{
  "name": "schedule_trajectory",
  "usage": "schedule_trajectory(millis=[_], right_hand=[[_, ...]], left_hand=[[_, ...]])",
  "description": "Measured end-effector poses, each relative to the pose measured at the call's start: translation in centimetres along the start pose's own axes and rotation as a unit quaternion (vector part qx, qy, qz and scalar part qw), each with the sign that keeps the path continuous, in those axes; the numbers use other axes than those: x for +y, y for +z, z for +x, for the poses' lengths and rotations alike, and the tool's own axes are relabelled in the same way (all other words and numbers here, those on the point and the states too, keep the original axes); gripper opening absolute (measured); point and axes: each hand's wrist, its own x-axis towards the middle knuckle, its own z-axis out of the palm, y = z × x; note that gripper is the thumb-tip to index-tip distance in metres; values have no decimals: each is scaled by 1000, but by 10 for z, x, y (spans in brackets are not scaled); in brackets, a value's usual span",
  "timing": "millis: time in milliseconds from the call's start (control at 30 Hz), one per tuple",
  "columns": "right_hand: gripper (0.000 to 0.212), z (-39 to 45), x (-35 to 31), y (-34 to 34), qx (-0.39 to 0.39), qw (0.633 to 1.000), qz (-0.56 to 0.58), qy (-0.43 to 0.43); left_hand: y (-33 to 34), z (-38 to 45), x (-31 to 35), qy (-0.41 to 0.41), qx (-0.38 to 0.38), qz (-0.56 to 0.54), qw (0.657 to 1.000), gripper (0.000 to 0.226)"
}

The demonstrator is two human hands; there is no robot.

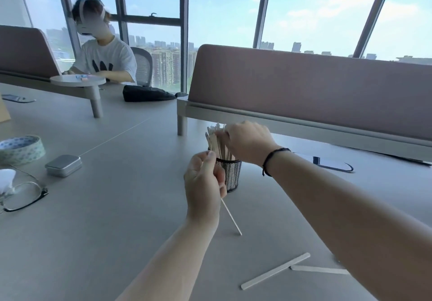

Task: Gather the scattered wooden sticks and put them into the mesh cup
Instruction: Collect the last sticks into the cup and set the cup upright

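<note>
A black mesh cup point(232, 174) stands on the grey table point(117, 207), filled with several upright wooden sticks point(216, 140). My right hand point(249, 142) hovers over the cup, its fingers curled round the stick tops. My left hand point(204, 183) is just left of the cup and grips one thin stick point(231, 216) that slants down to the table. Two flat sticks lie loose near the front: a long one point(275, 270) and another point(319, 269) partly hidden under my right forearm.
A phone point(332, 164) lies right of the cup. At the left are a metal tin point(63, 165), a tape roll point(22, 149) and glasses point(23, 195). A padded divider point(304, 94) stands behind the cup. Another person point(102, 55) sits at the far left.
</note>
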Motion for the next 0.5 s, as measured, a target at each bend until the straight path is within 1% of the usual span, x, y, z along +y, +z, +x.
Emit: schedule_trajectory(millis=[67, 167, 200, 267, 300, 367, 433, 467, 500], right_hand=[[41, -6, -1, 0, 7, 998, -61, -34], [48, -12, 5, -13, 47, 996, -48, -54], [50, -16, 9, -20, 72, 996, -26, -46], [52, -32, 20, -36, 110, 993, 39, 6], [50, -44, 27, -44, 117, 990, 74, 41], [44, -76, 48, -52, 100, 986, 90, 97], [38, -117, 73, -49, 48, 988, 84, 120], [38, -140, 87, -45, 16, 988, 92, 123], [41, -164, 100, -41, -18, 986, 106, 127]], left_hand=[[1, -4, 2, 25, -35, 31, 999, 16], [4, -13, -1, 50, -110, 110, 987, 6], [5, -17, -3, 50, -140, 136, 980, 4], [7, -24, -9, 45, -202, 179, 962, 14], [9, -27, -11, 42, -231, 200, 951, 19], [13, -36, -15, 52, -267, 263, 926, 25], [16, -42, -23, 73, -284, 344, 892, 22], [17, -45, -27, 72, -292, 395, 868, 23], [16, -46, -33, 64, -304, 455, 835, 34]])
